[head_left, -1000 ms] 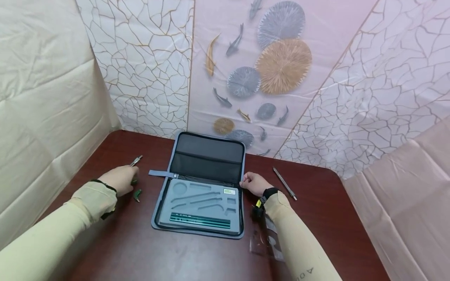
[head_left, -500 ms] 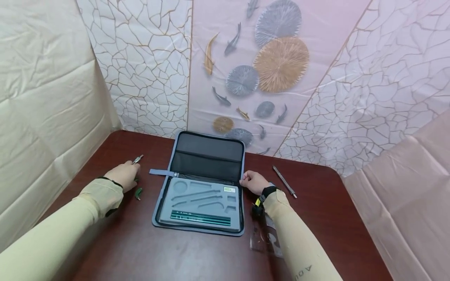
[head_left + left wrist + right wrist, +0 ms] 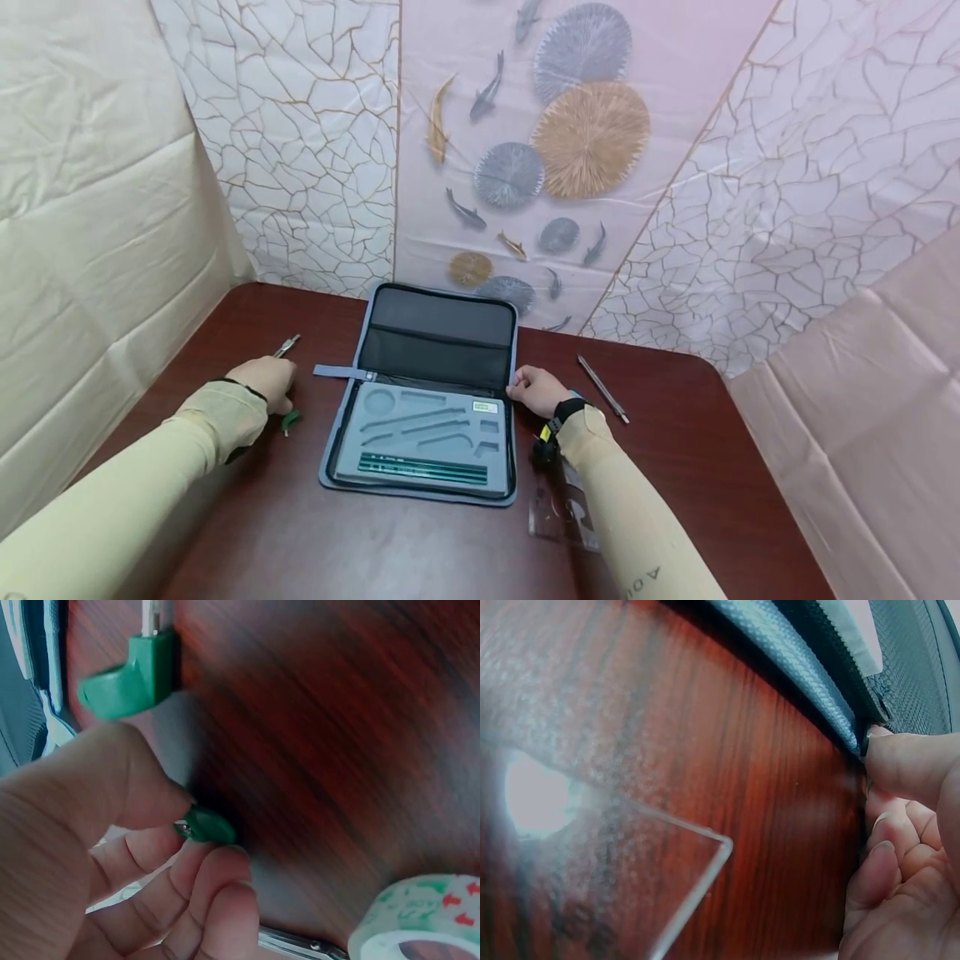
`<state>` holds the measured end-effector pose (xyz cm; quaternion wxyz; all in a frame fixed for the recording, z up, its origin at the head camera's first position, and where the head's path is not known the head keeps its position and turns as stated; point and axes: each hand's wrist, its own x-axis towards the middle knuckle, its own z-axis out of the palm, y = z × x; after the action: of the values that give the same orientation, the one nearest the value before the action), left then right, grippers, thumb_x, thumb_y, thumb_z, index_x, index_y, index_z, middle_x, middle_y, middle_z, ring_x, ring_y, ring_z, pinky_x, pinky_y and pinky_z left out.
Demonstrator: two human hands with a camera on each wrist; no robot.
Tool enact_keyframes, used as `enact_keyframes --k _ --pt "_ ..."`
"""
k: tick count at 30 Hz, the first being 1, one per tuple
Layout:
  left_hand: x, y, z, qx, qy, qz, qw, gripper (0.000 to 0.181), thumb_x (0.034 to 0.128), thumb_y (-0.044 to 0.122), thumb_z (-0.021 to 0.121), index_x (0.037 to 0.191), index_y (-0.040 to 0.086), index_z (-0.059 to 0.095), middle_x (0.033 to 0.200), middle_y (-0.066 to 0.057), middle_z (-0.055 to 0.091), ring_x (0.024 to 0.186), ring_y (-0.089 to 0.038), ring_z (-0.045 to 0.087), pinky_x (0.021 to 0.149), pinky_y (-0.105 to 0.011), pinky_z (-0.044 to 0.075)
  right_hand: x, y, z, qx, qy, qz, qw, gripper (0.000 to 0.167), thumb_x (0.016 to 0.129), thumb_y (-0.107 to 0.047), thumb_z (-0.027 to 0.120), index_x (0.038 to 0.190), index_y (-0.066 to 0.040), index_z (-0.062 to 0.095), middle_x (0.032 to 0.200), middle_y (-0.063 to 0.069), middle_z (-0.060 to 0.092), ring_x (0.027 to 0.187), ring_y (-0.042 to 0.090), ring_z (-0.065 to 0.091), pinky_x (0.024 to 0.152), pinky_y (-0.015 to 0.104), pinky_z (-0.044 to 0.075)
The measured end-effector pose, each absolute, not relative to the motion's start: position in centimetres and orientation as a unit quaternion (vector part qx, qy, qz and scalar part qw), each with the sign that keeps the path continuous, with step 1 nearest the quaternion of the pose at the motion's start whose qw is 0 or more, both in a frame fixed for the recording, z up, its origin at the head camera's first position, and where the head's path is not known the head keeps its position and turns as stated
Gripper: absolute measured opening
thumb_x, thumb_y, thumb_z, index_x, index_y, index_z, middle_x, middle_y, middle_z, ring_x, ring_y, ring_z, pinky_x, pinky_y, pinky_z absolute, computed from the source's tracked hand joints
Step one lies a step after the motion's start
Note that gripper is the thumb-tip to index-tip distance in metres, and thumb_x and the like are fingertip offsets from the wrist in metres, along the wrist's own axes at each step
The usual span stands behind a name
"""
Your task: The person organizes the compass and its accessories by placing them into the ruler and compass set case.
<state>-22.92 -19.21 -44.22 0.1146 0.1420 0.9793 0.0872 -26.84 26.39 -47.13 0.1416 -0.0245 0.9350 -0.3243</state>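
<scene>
My left hand (image 3: 262, 385) is over the table's left side. In the left wrist view, its thumb and curled fingers pinch a small green plastic piece (image 3: 210, 825) with a bit of metal at one end. Close by lies another green plastic piece (image 3: 142, 679) with a metal shaft. My right hand (image 3: 538, 390) pinches the right edge of an open blue-grey zip case (image 3: 326, 467), near its hinge. The case's grey tray (image 3: 405, 400) has several shaped hollows, and green striped pencils (image 3: 422, 468) lie along its front.
A metal compass (image 3: 285, 347) lies beyond my left hand. A tape roll (image 3: 420, 915) shows in the left wrist view. Right of the case are a slim metal pen-like tool (image 3: 603, 388) and a clear plastic sheet (image 3: 546, 518), partly under my right forearm.
My left hand has shifted slightly right and toward me, closer to the loose green piece. My right hand stays at the case's edge. The view has drifted a little.
</scene>
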Motion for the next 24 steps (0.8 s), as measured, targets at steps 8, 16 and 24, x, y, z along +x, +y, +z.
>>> enact_keyframes --k 8,16,24 --pt "-23.6 -19.5 -44.3 0.161 0.974 0.087 0.135 0.017 0.0734 0.013 0.075 0.071 0.01 0.059 0.065 -0.001 0.057 0.06 -0.019 0.053 0.056 -0.037 0.045 -26.9 26.6 -47.3 -0.034 0.94 -0.313 0.133 0.017 0.096 -0.025 0.062 0.092 -0.011 0.055 0.071 0.003 0.045 0.067 0.021 0.046 0.061 0.032 0.036" --pt "-23.7 -17.2 -42.6 0.193 0.964 0.132 0.123 0.01 0.0798 0.008 0.066 0.072 0.008 0.06 0.065 -0.001 0.055 0.058 -0.016 0.05 0.053 -0.031 0.042 -26.7 26.5 -47.4 -0.033 0.936 -0.323 0.134 0.016 0.097 -0.023 0.062 0.092 -0.01 0.053 0.072 0.002 0.046 0.067 0.02 0.046 0.062 0.032 0.036" --pt "-22.6 -9.7 -40.1 0.228 0.949 0.183 0.114 0.011 0.0929 0.012 0.064 0.083 0.011 0.059 0.074 -0.001 0.057 0.062 -0.014 0.052 0.054 -0.029 0.043 -26.4 26.2 -47.2 -0.034 0.932 -0.335 0.132 0.016 0.096 -0.023 0.062 0.092 -0.01 0.054 0.069 0.002 0.044 0.063 0.02 0.044 0.06 0.031 0.035"
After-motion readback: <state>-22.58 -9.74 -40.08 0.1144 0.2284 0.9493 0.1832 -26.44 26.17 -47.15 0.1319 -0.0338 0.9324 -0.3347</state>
